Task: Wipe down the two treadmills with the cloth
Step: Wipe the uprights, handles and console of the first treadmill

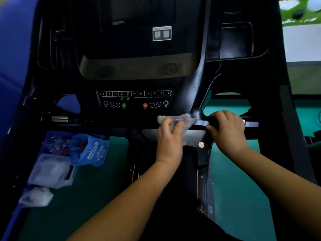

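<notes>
A black treadmill console (135, 100) with a row of numbered buttons fills the middle of the head view. My left hand (169, 140) presses a crumpled grey-white cloth (180, 119) against the console's lower front edge, just below the red button. My right hand (227, 127) is wrapped around the black crossbar handle (251, 124) to the right of the cloth. The treadmill belt (173, 171) runs dark between my forearms. Only this one treadmill is in view.
On the green floor at the left lie a blue plastic bag (93, 150), a white box (50, 171) and a clear wrapped bundle (37, 197). A blue mat (13, 49) stands at the far left. The console has a cup recess (234, 40) at upper right.
</notes>
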The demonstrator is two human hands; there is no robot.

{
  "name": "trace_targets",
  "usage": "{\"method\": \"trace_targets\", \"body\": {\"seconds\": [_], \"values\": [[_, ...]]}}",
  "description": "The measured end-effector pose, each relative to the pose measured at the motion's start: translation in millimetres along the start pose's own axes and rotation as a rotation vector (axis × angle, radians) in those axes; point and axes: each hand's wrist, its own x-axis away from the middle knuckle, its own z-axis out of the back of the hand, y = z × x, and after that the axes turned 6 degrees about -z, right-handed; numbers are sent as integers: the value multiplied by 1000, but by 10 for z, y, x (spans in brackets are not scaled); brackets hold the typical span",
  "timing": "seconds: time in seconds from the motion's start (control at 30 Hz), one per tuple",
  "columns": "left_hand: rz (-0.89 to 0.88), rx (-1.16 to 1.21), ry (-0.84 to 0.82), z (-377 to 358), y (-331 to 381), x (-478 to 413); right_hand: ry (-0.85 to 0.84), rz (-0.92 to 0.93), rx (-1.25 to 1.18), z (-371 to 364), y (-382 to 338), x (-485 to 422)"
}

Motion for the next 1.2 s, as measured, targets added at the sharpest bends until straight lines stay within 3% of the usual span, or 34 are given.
{"method": "trace_targets", "body": {"seconds": [0.1, 0.33, 0.4, 0.5, 0.63, 0.7, 0.83, 0.9, 1.1, 1.2], "values": [[-162, 5, -91, -83, 101, 3, 22, -11, -10, -22, -11, -1], [-258, -90, -101, 92, -388, 9, 22, -71, 5, -13, -122, 11], [-98, -72, -150, 189, -698, -6, 11, -89, 6, 12, -154, 11], [-9, -114, -123, 404, -1199, 43, -3, -121, 9, 37, -202, 15], [188, -151, 28, 830, -1615, 3, -8, -132, 20, 33, -236, 16], [406, -114, 165, 1035, -1679, -63, -13, -138, 32, 37, -241, 8], [862, 177, 380, 1147, -1721, -52, -1, -107, 63, 41, -245, 15], [1019, 264, 378, 1063, -1635, -88, 0, -105, 74, 36, -234, 14], [1134, 524, 378, 602, -1070, -315, 11, -107, 80, 13, -233, 20], [1059, 513, 237, 367, -680, -213, 13, -120, 76, 14, -246, 26]]}}
